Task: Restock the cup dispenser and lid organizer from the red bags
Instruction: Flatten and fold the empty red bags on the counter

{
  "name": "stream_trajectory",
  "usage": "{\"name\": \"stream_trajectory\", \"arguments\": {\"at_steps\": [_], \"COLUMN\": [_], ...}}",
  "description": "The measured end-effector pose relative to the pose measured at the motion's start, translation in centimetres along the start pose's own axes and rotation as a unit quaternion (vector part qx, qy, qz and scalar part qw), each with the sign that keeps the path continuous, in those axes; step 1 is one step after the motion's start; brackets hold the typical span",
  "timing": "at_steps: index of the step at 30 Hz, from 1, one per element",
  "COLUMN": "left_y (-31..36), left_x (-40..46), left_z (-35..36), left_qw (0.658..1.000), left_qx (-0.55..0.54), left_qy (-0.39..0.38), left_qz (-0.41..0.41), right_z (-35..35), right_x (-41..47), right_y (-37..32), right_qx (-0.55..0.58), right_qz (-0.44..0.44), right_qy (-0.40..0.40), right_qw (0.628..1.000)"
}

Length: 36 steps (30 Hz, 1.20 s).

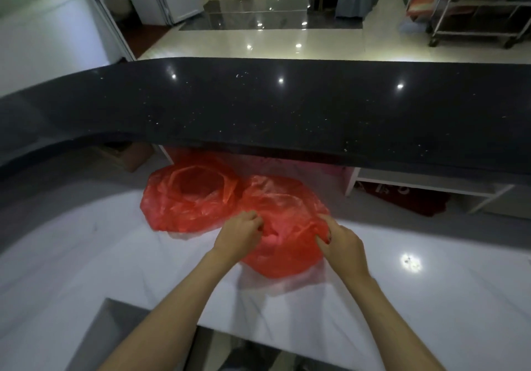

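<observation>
White glossy floor (86,270) with faint grey veining fills the near part of the scene, and a black speckled counter (287,112) curves across the middle, reflecting ceiling lights. Two red plastic bags sit on the floor just below the counter's near edge, touching each other. The left red bag (184,201) lies with its mouth open and rolled back, its inside dark. The right red bag (284,221) is nearer, and both hands work at its top. The left hand (238,234) has its fingers curled, pinching the thin plastic at the bag's left side. The right hand (342,244) likewise grips a fold of plastic at the bag's right side, fingers bent into it. What the bag contains cannot be made out. Beyond the counter, a shiny tiled floor stretches away, with a metal cart (477,17) at the far right.
</observation>
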<state>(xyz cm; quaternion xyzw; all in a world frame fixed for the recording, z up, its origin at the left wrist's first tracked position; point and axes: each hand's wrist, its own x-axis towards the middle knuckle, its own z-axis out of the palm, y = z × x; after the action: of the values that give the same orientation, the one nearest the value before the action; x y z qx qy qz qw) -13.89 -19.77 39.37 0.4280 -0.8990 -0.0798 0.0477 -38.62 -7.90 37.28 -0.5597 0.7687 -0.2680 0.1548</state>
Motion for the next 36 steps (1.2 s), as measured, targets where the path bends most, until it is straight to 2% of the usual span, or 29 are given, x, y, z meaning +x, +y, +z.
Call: {"name": "stream_trajectory", "arguments": {"at_steps": [2, 4, 6, 7, 8, 10, 13, 19, 20, 22, 24, 25, 27, 29, 31, 33, 36], "left_y": [0.2, 1.4, 2.8, 3.4, 3.9, 4.6, 5.6, 7.0, 6.9, 6.8, 6.6, 6.4, 5.8, 5.3, 5.3, 5.6, 5.4], "left_x": [-1.4, -2.5, -3.1, -3.2, -3.5, -3.9, -4.0, -2.7, -2.6, -2.6, -2.8, -3.0, -3.2, -3.4, -3.6, -4.2, -5.1], "left_z": [-0.1, -1.0, -1.7, -1.9, -1.9, -1.4, -0.4, -0.4, -0.6, -1.4, -2.6, -3.1, -3.5, -3.9, -4.5, -5.2, -5.8], "left_qw": [0.994, 0.963, 0.868, 0.818, 0.806, 0.817, 0.867, 0.934, 0.945, 0.967, 0.980, 0.982, 0.978, 0.965, 0.943, 0.925, 0.893], "left_qx": [-0.083, -0.246, -0.452, -0.522, -0.538, -0.530, -0.456, -0.326, -0.299, -0.226, -0.154, -0.130, -0.130, -0.204, -0.289, -0.339, -0.411], "left_qy": [0.076, 0.080, 0.034, 0.007, -0.011, -0.056, -0.103, -0.069, -0.059, -0.026, 0.018, 0.049, 0.099, 0.110, 0.114, 0.125, 0.131], "left_qz": [-0.001, -0.080, -0.205, -0.240, -0.246, -0.220, -0.171, -0.126, -0.121, -0.115, -0.122, -0.127, -0.126, -0.124, -0.120, -0.119, -0.127], "right_z": [0.5, 1.1, 1.7, 2.0, 2.2, 2.7, 2.8, -0.1, -1.0, -2.6, -4.1, -4.4, -4.4, -3.3, -1.7, -0.2, 1.8], "right_x": [0.4, 0.5, 0.3, 0.1, -0.2, -0.7, -1.3, -2.4, -2.8, -3.7, -3.9, -3.4, -2.0, -0.3, 0.7, 1.0, 1.0], "right_y": [-0.3, -0.8, -1.7, -2.1, -2.5, -3.1, -3.3, -2.4, -2.1, -1.5, -0.5, 0.3, 1.6, 2.3, 2.0, 1.3, 0.7], "right_qx": [-0.008, 0.000, 0.006, 0.016, 0.028, 0.056, 0.124, 0.174, 0.181, 0.183, 0.219, 0.240, 0.269, 0.331, 0.397, 0.435, 0.526], "right_qz": [-0.026, -0.039, -0.051, -0.057, -0.062, -0.065, -0.075, -0.143, -0.142, -0.121, -0.044, 0.004, 0.094, 0.171, 0.240, 0.287, 0.342], "right_qy": [0.029, 0.047, 0.053, 0.052, 0.051, 0.045, 0.009, -0.036, -0.025, 0.081, 0.178, 0.193, 0.150, 0.045, -0.076, -0.159, -0.194], "right_qw": [0.999, 0.998, 0.997, 0.997, 0.996, 0.995, 0.989, 0.974, 0.973, 0.972, 0.958, 0.951, 0.947, 0.927, 0.883, 0.838, 0.754]}}
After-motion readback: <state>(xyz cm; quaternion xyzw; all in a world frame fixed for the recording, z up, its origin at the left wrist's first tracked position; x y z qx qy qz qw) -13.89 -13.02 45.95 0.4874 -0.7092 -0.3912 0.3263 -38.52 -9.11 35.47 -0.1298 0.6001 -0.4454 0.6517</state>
